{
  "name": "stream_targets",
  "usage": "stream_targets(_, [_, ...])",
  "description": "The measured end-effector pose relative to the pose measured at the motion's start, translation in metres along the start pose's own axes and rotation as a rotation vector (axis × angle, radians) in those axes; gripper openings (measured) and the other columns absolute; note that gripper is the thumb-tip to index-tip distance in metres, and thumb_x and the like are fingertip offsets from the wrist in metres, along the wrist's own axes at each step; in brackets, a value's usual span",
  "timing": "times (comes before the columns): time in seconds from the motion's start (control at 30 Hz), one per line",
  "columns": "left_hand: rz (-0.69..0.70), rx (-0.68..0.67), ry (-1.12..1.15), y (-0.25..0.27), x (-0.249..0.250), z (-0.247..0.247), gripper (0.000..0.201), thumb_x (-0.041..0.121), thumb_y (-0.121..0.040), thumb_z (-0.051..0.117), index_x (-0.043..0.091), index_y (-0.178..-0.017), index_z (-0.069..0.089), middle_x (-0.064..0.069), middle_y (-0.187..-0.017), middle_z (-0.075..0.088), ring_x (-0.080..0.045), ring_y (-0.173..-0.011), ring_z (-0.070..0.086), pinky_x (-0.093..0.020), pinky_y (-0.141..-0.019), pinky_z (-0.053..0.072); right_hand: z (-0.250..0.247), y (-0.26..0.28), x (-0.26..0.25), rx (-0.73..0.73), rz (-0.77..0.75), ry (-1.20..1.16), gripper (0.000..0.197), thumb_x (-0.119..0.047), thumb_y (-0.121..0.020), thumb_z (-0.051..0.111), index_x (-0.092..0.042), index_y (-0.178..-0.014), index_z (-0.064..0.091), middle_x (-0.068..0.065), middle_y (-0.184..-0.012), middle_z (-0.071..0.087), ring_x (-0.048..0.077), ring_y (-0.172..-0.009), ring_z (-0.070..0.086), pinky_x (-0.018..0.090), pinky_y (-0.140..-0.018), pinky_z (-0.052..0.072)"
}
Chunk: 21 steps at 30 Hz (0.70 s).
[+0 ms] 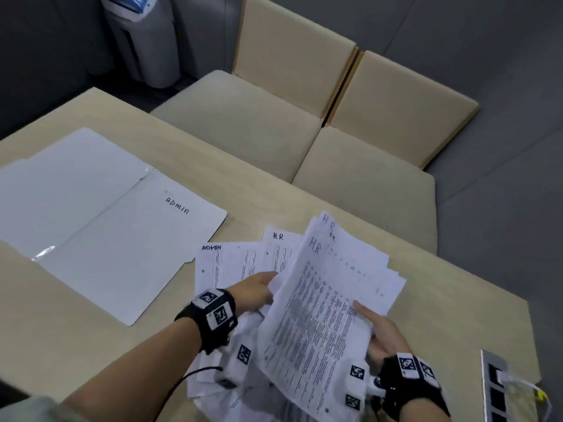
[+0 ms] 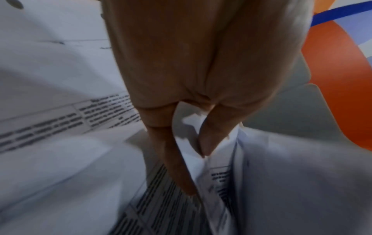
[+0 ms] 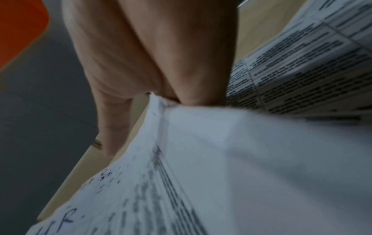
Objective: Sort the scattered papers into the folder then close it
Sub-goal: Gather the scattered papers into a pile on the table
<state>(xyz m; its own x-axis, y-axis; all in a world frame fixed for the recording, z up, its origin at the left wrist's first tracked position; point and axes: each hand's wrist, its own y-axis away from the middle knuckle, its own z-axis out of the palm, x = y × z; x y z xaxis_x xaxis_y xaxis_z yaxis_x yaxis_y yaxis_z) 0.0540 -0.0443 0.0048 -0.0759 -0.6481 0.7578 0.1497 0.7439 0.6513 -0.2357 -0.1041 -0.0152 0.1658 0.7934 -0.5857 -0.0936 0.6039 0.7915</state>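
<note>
Between both gripping hands, papers tilted, long axis away-right.

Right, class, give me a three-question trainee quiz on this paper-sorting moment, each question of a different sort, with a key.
1. True or false: the folder lies closed on the table.
2. Which word is handwritten inside the folder? A) HR B) ADMIN C) SALES
3. Fill in: the right hand grips a sheaf of papers whose top sheet is marked ___.

Key:
1. False; it lies open.
2. B.
3. HR. The left hand grips other sheets beside an ADMIN-marked sheet.
</note>
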Motion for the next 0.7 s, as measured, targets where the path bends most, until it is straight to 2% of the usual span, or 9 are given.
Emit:
stream_targets(0.07, [0.034,-0.031,-0.168,-0.002,-0.001,0.005,0.027,0.009,-0.095,0.048,0.008,-0.116,0.065,-0.003,-0.098,0.069,-0.012,-0.074,0.062,-0.019,-0.056,0.046,0.001,0.0,-0.001,0.082,-0.064,0.055,0.062,-0.009,-0.067,0.083,0.004,-0.125,0.066,0.029,-0.122,0.07,0.046,-0.113,0.068,0.069,-0.1,0.046])
stream_targets(0.13, [0.081,0.123,-0.346,-0.004,-0.003,0.006,0.019,0.022,-0.095,0.053,0.007,-0.098,0.064,-0.001,-0.087,0.062,-0.015,-0.073,0.056,-0.021,-0.058,0.042,-0.002,0.003,-0.003,0.114,-0.124,0.106,0.053,-0.005,-0.073,0.08,0.004,-0.124,0.067,0.026,-0.119,0.073,0.043,-0.108,0.071,0.064,-0.097,0.051])
stream_targets(0.2, [0.063,0.481,-0.465,-0.011,-0.01,0.002,0.021,0.029,-0.091,0.058,0.012,-0.103,0.061,-0.003,-0.099,0.061,-0.02,-0.09,0.059,-0.028,-0.074,0.049,-0.008,0.01,-0.007,0.106,-0.167,0.132,0.04,0.002,-0.083,0.072,0.003,-0.123,0.067,0.023,-0.117,0.074,0.039,-0.105,0.073,0.055,-0.092,0.056])
stream_targets(0.27, [0.017,0.83,-0.406,-0.01,-0.017,-0.005,0.03,0.025,-0.087,0.062,0.01,-0.113,0.058,-0.008,-0.114,0.059,-0.027,-0.104,0.059,-0.041,-0.089,0.05,-0.015,0.02,-0.011,0.08,-0.2,0.119,0.037,0.006,-0.087,0.066,0.001,-0.123,0.066,0.021,-0.116,0.075,0.038,-0.108,0.072,0.054,-0.099,0.053])
stream_targets(0.3, [-0.01,0.929,-0.377,-0.007,-0.021,-0.007,0.033,0.022,-0.086,0.064,0.007,-0.114,0.057,-0.012,-0.117,0.058,-0.031,-0.109,0.057,-0.044,-0.091,0.048,-0.017,0.023,-0.012,0.074,-0.209,0.11,0.036,0.006,-0.086,0.066,0.002,-0.121,0.066,0.021,-0.114,0.076,0.038,-0.108,0.071,0.054,-0.101,0.051])
stream_targets(0.37, [-0.108,1.016,-0.379,0.001,-0.03,-0.009,0.042,0.022,-0.084,0.067,0.001,-0.117,0.052,-0.018,-0.122,0.053,-0.037,-0.114,0.051,-0.048,-0.092,0.045,-0.023,0.026,-0.011,0.064,-0.229,0.1,0.034,0.002,-0.076,0.073,0.003,-0.109,0.068,0.019,-0.098,0.078,0.037,-0.095,0.074,0.05,-0.091,0.056])
stream_targets(0.43, [-0.211,1.004,-0.402,0.008,-0.039,-0.004,0.051,0.027,-0.084,0.069,-0.003,-0.119,0.048,-0.021,-0.124,0.05,-0.038,-0.115,0.048,-0.049,-0.09,0.044,-0.025,0.024,-0.009,0.064,-0.211,0.095,0.043,-0.007,-0.062,0.081,0.002,-0.101,0.067,0.018,-0.084,0.074,0.036,-0.078,0.072,0.045,-0.076,0.059])
stream_targets(0.57, [-0.103,0.853,-0.389,0.008,-0.042,0.003,0.046,0.027,-0.093,0.057,-0.004,-0.125,0.048,-0.022,-0.129,0.047,-0.036,-0.115,0.051,-0.042,-0.095,0.044,-0.01,0.014,-0.004,0.043,-0.133,0.112,0.056,-0.011,-0.057,0.084,0.002,-0.108,0.066,0.026,-0.102,0.07,0.039,-0.086,0.071,0.048,-0.079,0.058])
stream_targets(0.7, [0.02,0.568,-0.303,0.001,-0.031,0.012,0.037,0.031,-0.099,0.049,0.005,-0.125,0.048,-0.014,-0.121,0.059,-0.032,-0.105,0.063,-0.044,-0.091,0.054,0.027,0.008,0.002,0.035,-0.125,0.181,0.048,0.001,-0.08,0.074,0.004,-0.126,0.063,0.027,-0.118,0.072,0.039,-0.1,0.073,0.045,-0.078,0.061])
